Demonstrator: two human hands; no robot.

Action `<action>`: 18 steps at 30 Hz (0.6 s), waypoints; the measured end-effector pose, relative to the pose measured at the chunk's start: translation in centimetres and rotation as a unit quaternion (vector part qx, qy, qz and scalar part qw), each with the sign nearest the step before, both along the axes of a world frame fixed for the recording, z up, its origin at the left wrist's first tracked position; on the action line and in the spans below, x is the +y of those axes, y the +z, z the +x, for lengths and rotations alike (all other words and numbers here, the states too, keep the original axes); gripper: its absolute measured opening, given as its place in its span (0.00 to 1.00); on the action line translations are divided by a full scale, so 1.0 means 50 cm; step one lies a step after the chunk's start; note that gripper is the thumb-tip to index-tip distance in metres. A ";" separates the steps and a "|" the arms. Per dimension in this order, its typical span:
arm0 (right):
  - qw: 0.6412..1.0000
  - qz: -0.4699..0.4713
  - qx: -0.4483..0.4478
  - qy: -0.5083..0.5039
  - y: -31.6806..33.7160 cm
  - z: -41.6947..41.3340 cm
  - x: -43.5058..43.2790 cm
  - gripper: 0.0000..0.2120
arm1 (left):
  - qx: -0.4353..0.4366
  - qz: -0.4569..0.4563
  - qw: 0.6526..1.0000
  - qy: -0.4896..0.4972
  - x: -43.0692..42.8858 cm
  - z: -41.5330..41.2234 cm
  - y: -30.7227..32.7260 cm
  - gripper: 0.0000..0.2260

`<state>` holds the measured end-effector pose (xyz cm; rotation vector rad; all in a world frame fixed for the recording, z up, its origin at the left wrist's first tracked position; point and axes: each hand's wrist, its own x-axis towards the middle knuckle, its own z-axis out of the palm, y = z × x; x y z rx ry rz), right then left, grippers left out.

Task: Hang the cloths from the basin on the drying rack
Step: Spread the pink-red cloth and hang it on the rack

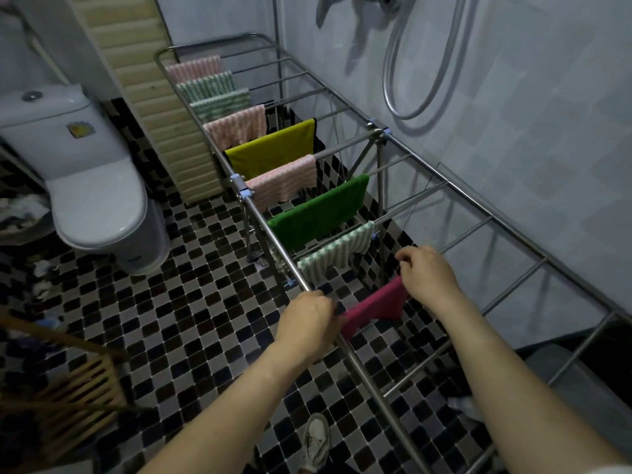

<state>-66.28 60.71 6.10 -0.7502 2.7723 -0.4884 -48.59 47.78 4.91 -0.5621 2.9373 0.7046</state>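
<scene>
Magenta cloth (376, 304) is held out between both hands over the near end of the drying rack (444, 176), sagging a bit in the middle. Its left end is gripped by the left hand (307, 319), fingers curled, right at the rack's left side rail. Its right end is pinched by the right hand (427, 271), further in towards the rack's middle. Whether the cloth is actually resting on a rung yet can't really be told, since the hands and the cloth itself are in the way. One rung further along the rack, a green-and-white striped cloth (337, 253) is draped. Beyond it are hung a green cloth (318, 213), a pink cloth (284, 183) and a yellow cloth (270, 150), with more pink and striped ones towards the rack's far end. A toilet (85, 172) is seen off the rack's left side, and a shower hose (427, 63) is looped on the wall along its right side.
</scene>
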 end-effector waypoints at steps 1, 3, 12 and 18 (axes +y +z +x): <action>1.000 -0.010 0.001 0.005 0.005 0.005 -0.015 0.14 | 0.017 0.013 1.000 0.012 -0.009 0.008 0.003 0.12; 0.999 -0.038 0.002 0.024 0.023 0.019 -0.045 0.14 | 0.048 0.045 0.997 0.043 -0.025 0.022 0.009 0.10; 0.976 -0.137 -0.056 0.162 0.124 0.164 -0.299 0.10 | 0.180 0.193 0.937 0.229 -0.205 0.154 0.047 0.09; 0.955 -0.166 -0.117 0.218 0.156 0.301 -0.510 0.09 | 0.242 0.201 0.891 0.327 -0.363 0.288 0.074 0.11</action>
